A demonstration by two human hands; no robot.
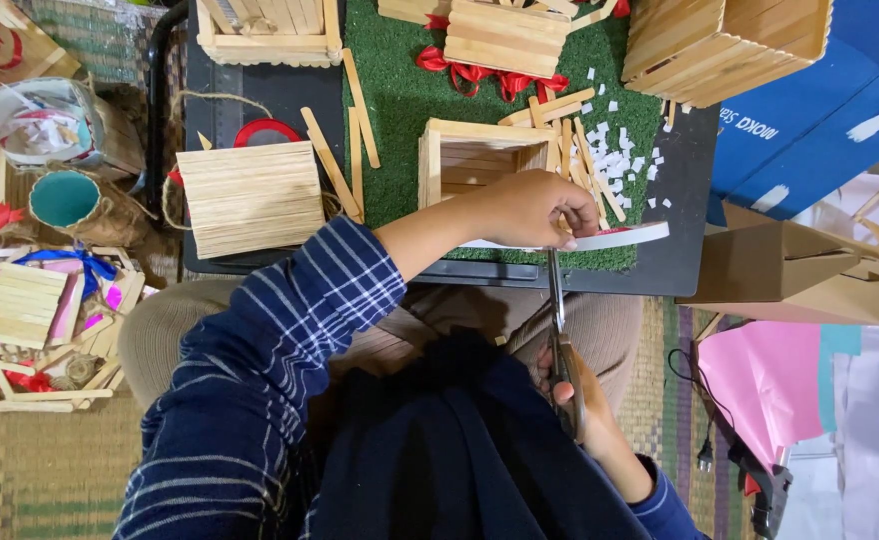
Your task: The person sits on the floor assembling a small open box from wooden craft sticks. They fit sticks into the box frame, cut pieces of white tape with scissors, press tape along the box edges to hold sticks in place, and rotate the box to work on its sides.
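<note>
My left hand [530, 208] reaches across in a blue plaid sleeve and pinches a white roll of tape [620, 238] at the front edge of a dark board [290, 95]. Close to my lap, my right hand [588, 405] grips the handles of metal scissors [560, 330], whose blades point up at the tape strip under my left fingers. Just beyond my left hand an open box of wooden craft sticks [470, 155] stands on a green mat [400, 90]. Several small white cut pieces [615, 155] lie scattered to the box's right.
A flat stick panel [250, 197] and loose sticks lie on the board's left. More stick boxes [725, 35] and red ribbon [480, 75] sit at the back. A twine-wrapped teal cup [65, 200] and stick crafts are left; cardboard [800, 270] and pink paper [765, 380] right.
</note>
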